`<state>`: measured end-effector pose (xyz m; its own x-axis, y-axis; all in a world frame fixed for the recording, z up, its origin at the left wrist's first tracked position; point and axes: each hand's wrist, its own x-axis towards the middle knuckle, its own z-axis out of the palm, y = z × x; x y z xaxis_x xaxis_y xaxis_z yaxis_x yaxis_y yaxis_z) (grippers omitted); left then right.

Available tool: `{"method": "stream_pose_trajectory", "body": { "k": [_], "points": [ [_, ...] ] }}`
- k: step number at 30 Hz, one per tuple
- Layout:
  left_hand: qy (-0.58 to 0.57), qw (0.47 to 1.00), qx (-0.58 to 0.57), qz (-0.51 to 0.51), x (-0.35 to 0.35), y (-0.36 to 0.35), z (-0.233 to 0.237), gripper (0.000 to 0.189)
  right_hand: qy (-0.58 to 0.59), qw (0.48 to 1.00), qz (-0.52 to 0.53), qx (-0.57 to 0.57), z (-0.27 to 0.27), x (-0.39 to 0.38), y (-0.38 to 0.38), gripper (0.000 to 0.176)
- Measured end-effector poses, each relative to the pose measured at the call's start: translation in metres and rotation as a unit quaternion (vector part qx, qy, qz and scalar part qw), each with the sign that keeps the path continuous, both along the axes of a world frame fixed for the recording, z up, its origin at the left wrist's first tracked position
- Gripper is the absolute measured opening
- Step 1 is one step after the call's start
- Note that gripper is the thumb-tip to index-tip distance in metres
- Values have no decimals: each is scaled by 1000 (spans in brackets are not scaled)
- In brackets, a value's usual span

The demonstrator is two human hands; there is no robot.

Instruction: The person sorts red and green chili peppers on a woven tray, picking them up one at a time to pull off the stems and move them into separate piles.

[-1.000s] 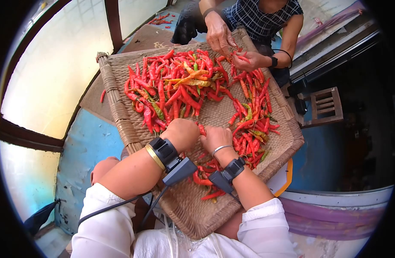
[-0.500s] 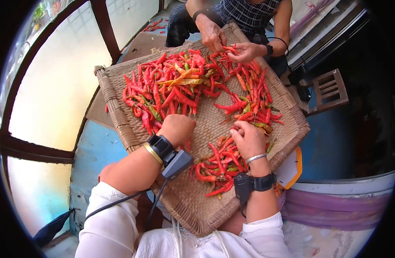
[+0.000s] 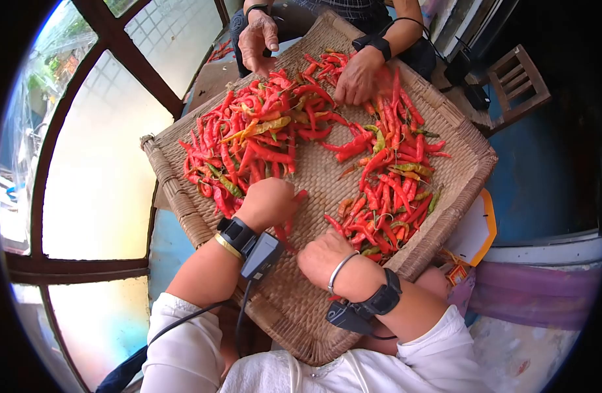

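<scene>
My left hand [image 3: 268,204] is closed over the woven tray, in front of the large heap of red chili peppers [image 3: 268,150]. Red chili peppers [image 3: 301,196] stick out beyond its fingers, which are partly hidden. Close by on the right, my right hand [image 3: 326,259] is curled low over the weave, back of the hand up. Its fingertips are hidden, so what they hold cannot be made out. Beside it lies another pile of chili peppers [image 3: 379,209], mostly red with a few green and yellowish ones. The tray [image 3: 314,327] reaches to my lap.
Across the tray sits another person, one hand [image 3: 358,77] down on the peppers and the other hand [image 3: 257,43] raised above the heap. A wooden chair [image 3: 520,85] stands at right. Framed window panes [image 3: 98,170] line the left side.
My right hand has moved left and toward me, off the right-hand pile. My left hand stays near the heap. The other person's hands have parted, one going down onto the peppers.
</scene>
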<state>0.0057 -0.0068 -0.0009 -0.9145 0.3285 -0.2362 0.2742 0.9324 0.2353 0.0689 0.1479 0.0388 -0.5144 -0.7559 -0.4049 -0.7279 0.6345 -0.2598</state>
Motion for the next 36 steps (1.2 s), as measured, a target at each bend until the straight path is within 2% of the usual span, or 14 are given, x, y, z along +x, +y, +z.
{"method": "stream_pose_trajectory", "body": {
  "k": [2,3,4,5,7,8,9,10,13,23,26,31,34,36],
  "points": [
    [-110,982,142,54,-7,0,14,25,-1,1000,6,-5,-1,3,0,17],
    [-112,983,138,52,-8,2,19,25,-2,1000,5,-24,-2,5,0,17],
    [-186,906,355,137,-8,6,23,24,-2,999,4,-43,-4,6,1,18],
    [-246,769,549,215,-7,8,26,24,-4,999,4,-46,-5,7,0,18],
    [-230,781,545,201,-8,-1,23,20,-22,999,14,-29,-6,5,0,18],
    [-138,888,425,110,-9,-9,13,19,-22,999,14,-32,-5,5,0,18],
    [-40,957,287,13,-9,-13,11,19,-19,999,7,-33,-6,4,1,18],
    [-27,995,90,-42,-7,-15,15,21,-16,999,0,-35,-6,4,2,18],
    [-9,996,-6,-90,9,-22,9,23,-14,1000,-1,-18,-3,2,2,17],
    [7,985,19,-169,31,-30,20,9,-13,998,-52,-24,-12,-5,7,16],
    [-11,991,-29,-130,30,-26,17,10,-25,998,-42,38,-11,-12,2,20],
    [26,987,-46,-151,23,-27,3,4,0,997,-73,-4,-6,-20,10,14],
    [32,989,-4,-141,19,-27,16,5,74,987,-146,3,5,-39,20,12],
    [53,983,134,-113,18,-27,23,4,126,977,-173,-14,5,-49,30,12]
  ]
}}
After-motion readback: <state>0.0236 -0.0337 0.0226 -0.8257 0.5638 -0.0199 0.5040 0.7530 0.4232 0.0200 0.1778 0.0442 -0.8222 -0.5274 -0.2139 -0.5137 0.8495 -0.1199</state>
